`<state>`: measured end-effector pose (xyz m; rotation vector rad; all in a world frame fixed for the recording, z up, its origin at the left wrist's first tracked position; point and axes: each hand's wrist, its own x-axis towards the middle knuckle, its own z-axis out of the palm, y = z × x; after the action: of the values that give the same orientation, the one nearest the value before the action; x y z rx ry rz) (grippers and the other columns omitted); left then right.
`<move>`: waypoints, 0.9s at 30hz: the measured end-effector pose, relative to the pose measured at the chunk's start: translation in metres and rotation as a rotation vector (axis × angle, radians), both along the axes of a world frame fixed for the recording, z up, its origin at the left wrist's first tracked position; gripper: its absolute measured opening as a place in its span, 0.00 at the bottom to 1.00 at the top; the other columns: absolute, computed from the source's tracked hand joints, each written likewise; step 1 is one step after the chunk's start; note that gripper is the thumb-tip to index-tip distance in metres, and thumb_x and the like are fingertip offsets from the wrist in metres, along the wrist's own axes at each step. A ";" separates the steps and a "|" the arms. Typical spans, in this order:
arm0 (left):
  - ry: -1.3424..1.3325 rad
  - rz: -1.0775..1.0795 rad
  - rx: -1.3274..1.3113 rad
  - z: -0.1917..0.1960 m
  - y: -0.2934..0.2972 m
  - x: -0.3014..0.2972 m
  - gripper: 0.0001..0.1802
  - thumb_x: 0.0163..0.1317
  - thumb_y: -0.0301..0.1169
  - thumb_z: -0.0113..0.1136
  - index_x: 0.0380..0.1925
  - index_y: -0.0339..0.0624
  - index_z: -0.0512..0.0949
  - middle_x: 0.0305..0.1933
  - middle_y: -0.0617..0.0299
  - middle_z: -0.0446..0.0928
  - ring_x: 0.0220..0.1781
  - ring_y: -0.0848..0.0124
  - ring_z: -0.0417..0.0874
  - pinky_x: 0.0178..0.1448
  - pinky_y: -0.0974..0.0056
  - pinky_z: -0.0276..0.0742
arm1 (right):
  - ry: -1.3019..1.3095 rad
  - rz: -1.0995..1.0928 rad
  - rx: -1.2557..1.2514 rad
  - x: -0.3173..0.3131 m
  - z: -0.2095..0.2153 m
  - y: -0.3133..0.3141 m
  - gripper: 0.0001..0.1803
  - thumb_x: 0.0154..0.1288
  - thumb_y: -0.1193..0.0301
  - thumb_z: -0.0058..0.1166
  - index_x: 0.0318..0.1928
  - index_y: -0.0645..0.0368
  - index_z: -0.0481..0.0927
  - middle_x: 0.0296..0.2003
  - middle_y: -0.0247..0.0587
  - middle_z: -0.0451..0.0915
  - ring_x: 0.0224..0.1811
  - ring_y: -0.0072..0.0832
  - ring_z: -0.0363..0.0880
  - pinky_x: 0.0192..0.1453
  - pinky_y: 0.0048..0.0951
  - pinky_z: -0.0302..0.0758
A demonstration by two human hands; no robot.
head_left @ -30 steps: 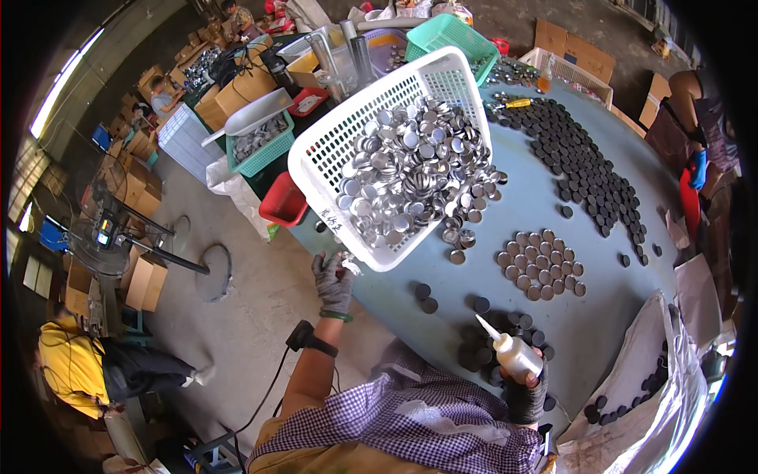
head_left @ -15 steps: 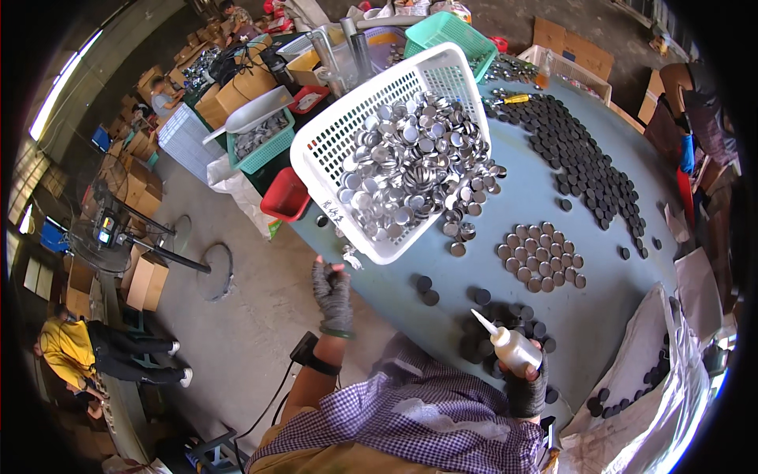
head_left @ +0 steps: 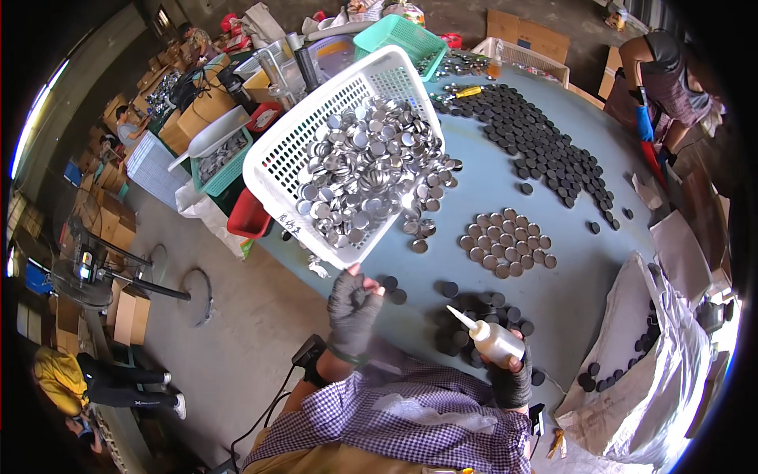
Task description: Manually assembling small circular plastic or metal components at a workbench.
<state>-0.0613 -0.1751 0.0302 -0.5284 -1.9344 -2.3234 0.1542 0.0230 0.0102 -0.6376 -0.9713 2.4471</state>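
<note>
Bottle (head_left: 497, 344) in right hand (head_left: 513, 385) | left hand (head_left: 352, 312) apart, at table edge (head_left: 294, 273)

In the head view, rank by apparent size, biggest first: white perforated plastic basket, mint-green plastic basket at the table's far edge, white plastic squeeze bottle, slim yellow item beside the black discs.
White perforated basket
Mint-green basket
White squeeze bottle, enlarged by nearness
Slim yellow item

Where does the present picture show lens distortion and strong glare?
Head view: fisheye distortion bends the light strip at upper left; head view: glare flashes on the silver discs in the white basket; head view: the pale sheet at lower right shines almost white.
</note>
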 end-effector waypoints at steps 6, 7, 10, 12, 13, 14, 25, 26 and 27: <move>0.611 -0.169 -0.612 0.020 0.016 -0.004 0.17 0.53 0.19 0.66 0.44 0.40 0.79 0.35 0.55 0.80 0.35 0.60 0.82 0.42 0.60 0.80 | 0.007 -0.037 0.015 0.004 -0.004 0.002 0.49 0.44 0.50 0.73 0.61 0.61 0.64 0.53 0.49 0.73 0.53 0.42 0.78 0.55 0.43 0.80; 0.676 -0.185 -0.694 0.019 0.018 -0.003 0.17 0.52 0.20 0.66 0.44 0.40 0.80 0.35 0.56 0.80 0.34 0.59 0.82 0.41 0.60 0.80 | 0.003 -0.044 0.015 0.005 -0.004 0.002 0.49 0.44 0.50 0.73 0.61 0.61 0.64 0.53 0.49 0.73 0.53 0.42 0.78 0.55 0.43 0.80; 0.705 -0.243 -0.773 0.010 0.023 0.001 0.14 0.52 0.22 0.65 0.42 0.41 0.81 0.35 0.56 0.80 0.38 0.56 0.81 0.43 0.55 0.79 | 0.017 -0.037 0.017 0.007 -0.001 0.002 0.49 0.44 0.48 0.73 0.61 0.60 0.64 0.53 0.48 0.73 0.52 0.41 0.78 0.54 0.41 0.80; 0.730 -0.299 -0.812 0.004 0.027 0.002 0.14 0.52 0.23 0.65 0.41 0.42 0.81 0.35 0.56 0.80 0.39 0.56 0.81 0.44 0.55 0.79 | 0.018 -0.039 0.017 0.012 -0.006 0.004 0.49 0.44 0.48 0.72 0.61 0.60 0.64 0.53 0.48 0.73 0.52 0.40 0.78 0.54 0.41 0.80; 0.755 -0.339 -0.872 0.001 0.029 0.002 0.16 0.52 0.23 0.65 0.43 0.43 0.81 0.39 0.56 0.80 0.42 0.56 0.80 0.46 0.55 0.79 | 0.022 -0.032 0.018 0.014 -0.008 0.005 0.48 0.45 0.47 0.72 0.61 0.60 0.64 0.53 0.48 0.73 0.52 0.40 0.78 0.54 0.41 0.80; 0.781 -0.379 -0.931 0.000 0.032 0.003 0.18 0.51 0.24 0.66 0.45 0.44 0.82 0.42 0.56 0.81 0.45 0.56 0.80 0.48 0.55 0.79 | 0.021 -0.042 0.017 0.016 -0.009 0.005 0.48 0.45 0.47 0.72 0.61 0.60 0.64 0.53 0.48 0.73 0.52 0.40 0.78 0.54 0.41 0.80; 0.339 -0.894 -0.685 0.002 0.057 0.012 0.27 0.57 0.33 0.70 0.59 0.49 0.78 0.74 0.52 0.59 0.72 0.56 0.67 0.70 0.53 0.69 | 0.073 -0.164 -0.044 0.025 -0.009 0.012 0.46 0.47 0.50 0.71 0.62 0.58 0.65 0.53 0.48 0.74 0.49 0.40 0.78 0.50 0.37 0.79; 0.298 -0.937 -0.672 0.004 0.061 0.013 0.28 0.58 0.34 0.71 0.59 0.49 0.78 0.75 0.52 0.58 0.73 0.56 0.65 0.72 0.52 0.67 | 0.068 -0.175 -0.045 0.023 -0.007 0.013 0.46 0.47 0.50 0.71 0.62 0.58 0.65 0.53 0.48 0.74 0.49 0.40 0.78 0.50 0.37 0.79; 0.297 -0.948 -0.671 0.005 0.064 0.014 0.28 0.58 0.34 0.71 0.59 0.49 0.78 0.75 0.52 0.58 0.73 0.56 0.65 0.72 0.52 0.67 | 0.093 -0.177 -0.089 0.022 -0.006 0.014 0.46 0.47 0.51 0.71 0.62 0.58 0.65 0.52 0.48 0.75 0.48 0.39 0.79 0.50 0.36 0.79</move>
<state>-0.0474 -0.1111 0.0355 -2.0760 -2.6025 -1.6068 0.1767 0.0370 0.0043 -0.6059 -0.7406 2.3508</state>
